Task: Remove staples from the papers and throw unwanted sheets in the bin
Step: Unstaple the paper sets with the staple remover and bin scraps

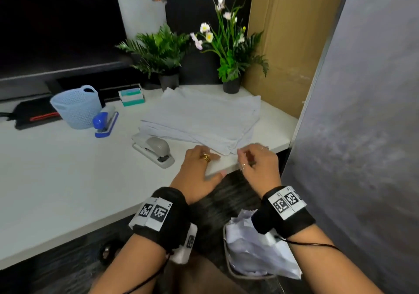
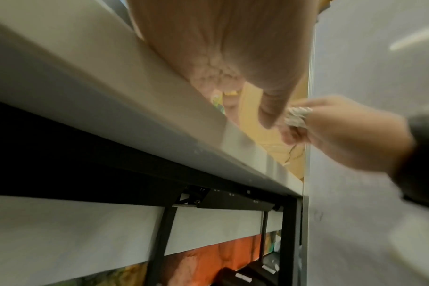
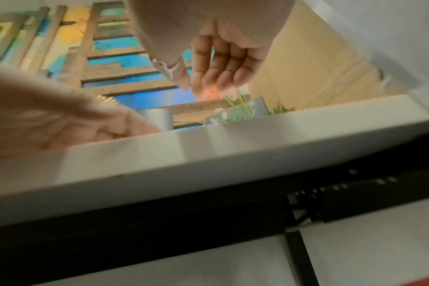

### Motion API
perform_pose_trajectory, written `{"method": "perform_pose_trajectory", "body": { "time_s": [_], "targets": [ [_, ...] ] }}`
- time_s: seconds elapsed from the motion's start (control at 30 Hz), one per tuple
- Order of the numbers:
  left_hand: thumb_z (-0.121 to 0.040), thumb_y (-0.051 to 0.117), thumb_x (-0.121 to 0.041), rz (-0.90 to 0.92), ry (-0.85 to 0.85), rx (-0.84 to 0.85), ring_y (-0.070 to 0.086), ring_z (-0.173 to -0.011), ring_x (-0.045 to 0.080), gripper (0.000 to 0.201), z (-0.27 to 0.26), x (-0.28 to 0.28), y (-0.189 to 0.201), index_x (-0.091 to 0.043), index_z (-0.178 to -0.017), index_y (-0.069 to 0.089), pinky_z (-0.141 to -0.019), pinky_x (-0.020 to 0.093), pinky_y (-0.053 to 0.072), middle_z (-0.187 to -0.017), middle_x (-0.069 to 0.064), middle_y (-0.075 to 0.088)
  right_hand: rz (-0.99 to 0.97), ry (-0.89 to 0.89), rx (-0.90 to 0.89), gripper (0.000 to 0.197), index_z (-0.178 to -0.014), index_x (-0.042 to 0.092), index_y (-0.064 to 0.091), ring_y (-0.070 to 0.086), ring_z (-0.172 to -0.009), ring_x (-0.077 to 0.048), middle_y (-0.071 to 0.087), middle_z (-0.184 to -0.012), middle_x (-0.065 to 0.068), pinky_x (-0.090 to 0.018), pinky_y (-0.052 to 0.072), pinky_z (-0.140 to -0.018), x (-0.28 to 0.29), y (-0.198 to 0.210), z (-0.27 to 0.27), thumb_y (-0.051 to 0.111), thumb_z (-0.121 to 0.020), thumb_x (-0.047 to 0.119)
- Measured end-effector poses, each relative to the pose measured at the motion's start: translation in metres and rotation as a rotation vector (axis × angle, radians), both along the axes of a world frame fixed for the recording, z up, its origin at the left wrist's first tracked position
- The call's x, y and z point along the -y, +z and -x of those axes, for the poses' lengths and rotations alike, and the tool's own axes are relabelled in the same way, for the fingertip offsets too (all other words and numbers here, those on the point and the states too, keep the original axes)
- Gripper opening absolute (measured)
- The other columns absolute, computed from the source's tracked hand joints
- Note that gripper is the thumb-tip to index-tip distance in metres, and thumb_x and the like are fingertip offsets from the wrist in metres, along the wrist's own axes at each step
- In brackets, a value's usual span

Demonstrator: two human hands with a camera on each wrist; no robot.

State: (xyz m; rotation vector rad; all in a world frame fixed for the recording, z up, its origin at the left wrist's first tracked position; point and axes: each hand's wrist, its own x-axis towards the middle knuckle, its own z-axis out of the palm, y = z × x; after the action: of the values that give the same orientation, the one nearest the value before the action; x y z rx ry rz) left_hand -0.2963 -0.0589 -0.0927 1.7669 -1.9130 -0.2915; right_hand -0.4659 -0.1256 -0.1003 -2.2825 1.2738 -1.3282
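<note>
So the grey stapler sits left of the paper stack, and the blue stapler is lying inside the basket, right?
Not quite. The head view shows the blue stapler standing on the desk beside the basket, in front of it, not inside. The grey stapler does sit left of the paper stack.

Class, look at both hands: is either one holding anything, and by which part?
Left hand lies flat on the desk edge, holding nothing. Right hand has curled fingers; a hold cannot be told.

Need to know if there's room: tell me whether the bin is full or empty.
Nearly full: crumpled white sheets heap up to the bin's rim in the head view.
</note>
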Motion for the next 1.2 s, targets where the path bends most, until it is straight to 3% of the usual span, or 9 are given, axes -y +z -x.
{"method": "perform_pose_trajectory", "body": {
  "time_s": [0.07, 0.1, 0.2, 0.3, 0.43, 0.73, 1.0, 1.1, 1.2],
  "targets": [
    [-0.087, 0.043, -0.054, 0.101, 0.085, 0.2, 0.038, -0.119, 0.022, 0.05, -0.009, -0.007, -0.003, -0.023, -0.121, 0.059, -0.096, 0.029, 0.029, -0.125, 0.002, 0.047, -0.017, 0.047, -0.094, 0.023, -0.1, 0.011, 0.065, 0.055, -0.095, -0.021, 0.06, -0.102, -0.006, -0.022, 0.038, -0.081, 0.012, 0.017, -0.016, 0.064, -0.085, 0.029],
    [-0.084, 0.033, -0.061, 0.099, 0.123, 0.321, 0.042, -0.117, 0.024, 0.058, -0.013, -0.011, -0.004, -0.024, -0.121, 0.059, -0.095, 0.034, 0.032, -0.124, 0.003, 0.05, -0.091, 0.08, -0.22, 0.039, -0.116, 0.012, 0.06, 0.049, -0.114, -0.023, 0.055, -0.122, -0.008, -0.026, 0.037, -0.094, 0.02, 0.021, -0.022, 0.066, -0.085, 0.034],
    [-0.076, 0.006, -0.072, -0.006, 0.189, 0.491, 0.036, -0.125, 0.026, 0.083, -0.024, -0.021, -0.005, -0.029, -0.137, 0.044, -0.103, 0.04, 0.026, -0.135, 0.004, 0.043, -0.295, 0.109, -0.587, 0.073, -0.146, 0.015, 0.029, 0.018, -0.143, -0.024, 0.023, -0.155, -0.006, -0.033, 0.018, -0.116, 0.036, 0.021, -0.035, 0.055, -0.088, 0.05],
    [-0.068, -0.002, -0.075, -0.078, 0.181, 0.489, 0.028, -0.13, 0.022, 0.091, -0.028, -0.021, -0.006, -0.033, -0.142, 0.032, -0.107, 0.038, 0.018, -0.142, 0.0, 0.034, -0.209, 0.07, -0.683, 0.058, -0.141, 0.014, 0.039, 0.037, -0.134, -0.025, 0.043, -0.144, -0.009, -0.034, 0.032, -0.106, 0.039, 0.016, -0.04, 0.043, -0.094, 0.049],
    [-0.065, -0.001, -0.076, -0.089, 0.187, 0.463, 0.024, -0.131, 0.02, 0.094, -0.028, -0.017, -0.009, -0.034, -0.143, 0.03, -0.108, 0.038, 0.014, -0.142, -0.001, 0.031, 0.009, -0.005, -0.785, 0.034, -0.113, 0.011, 0.053, 0.057, -0.094, -0.026, 0.064, -0.102, -0.009, -0.032, 0.04, -0.075, 0.029, 0.019, -0.048, 0.04, -0.097, 0.039],
    [-0.075, 0.014, -0.072, -0.121, 0.176, 0.403, 0.019, -0.135, 0.021, 0.082, -0.029, -0.02, -0.007, -0.033, -0.145, 0.028, -0.111, 0.038, 0.008, -0.147, 0.001, 0.027, -0.027, -0.073, -0.989, 0.033, -0.126, 0.005, 0.043, 0.061, -0.102, -0.028, 0.056, -0.119, -0.013, -0.031, 0.047, -0.08, 0.017, 0.027, -0.063, 0.037, -0.095, 0.0],
    [-0.075, 0.016, -0.071, -0.127, 0.166, 0.378, 0.019, -0.136, 0.022, 0.081, -0.029, -0.02, -0.007, -0.033, -0.145, 0.028, -0.111, 0.038, 0.006, -0.147, 0.002, 0.026, -0.007, -0.059, -1.069, 0.029, -0.119, 0.004, 0.051, 0.06, -0.101, -0.029, 0.056, -0.116, -0.013, -0.032, 0.045, -0.078, 0.018, 0.033, -0.067, 0.039, -0.093, 0.0],
    [-0.074, 0.017, -0.071, -0.116, 0.168, 0.377, 0.019, -0.136, 0.022, 0.081, -0.029, -0.02, -0.007, -0.033, -0.144, 0.028, -0.111, 0.039, 0.006, -0.147, 0.002, 0.027, 0.035, -0.079, -1.01, 0.026, -0.115, 0.006, 0.053, 0.06, -0.098, -0.027, 0.058, -0.112, -0.01, -0.03, 0.041, -0.07, 0.016, 0.034, -0.067, 0.042, -0.092, 0.001],
    [-0.073, 0.017, -0.071, -0.112, 0.167, 0.364, 0.018, -0.136, 0.022, 0.082, -0.029, -0.02, -0.007, -0.033, -0.144, 0.029, -0.111, 0.039, 0.005, -0.147, 0.001, 0.026, 0.088, -0.091, -0.747, 0.021, -0.102, 0.007, 0.06, 0.061, -0.087, -0.026, 0.063, -0.097, -0.009, -0.027, 0.035, -0.061, 0.014, 0.031, -0.06, 0.049, -0.087, -0.001]
  ]
}}
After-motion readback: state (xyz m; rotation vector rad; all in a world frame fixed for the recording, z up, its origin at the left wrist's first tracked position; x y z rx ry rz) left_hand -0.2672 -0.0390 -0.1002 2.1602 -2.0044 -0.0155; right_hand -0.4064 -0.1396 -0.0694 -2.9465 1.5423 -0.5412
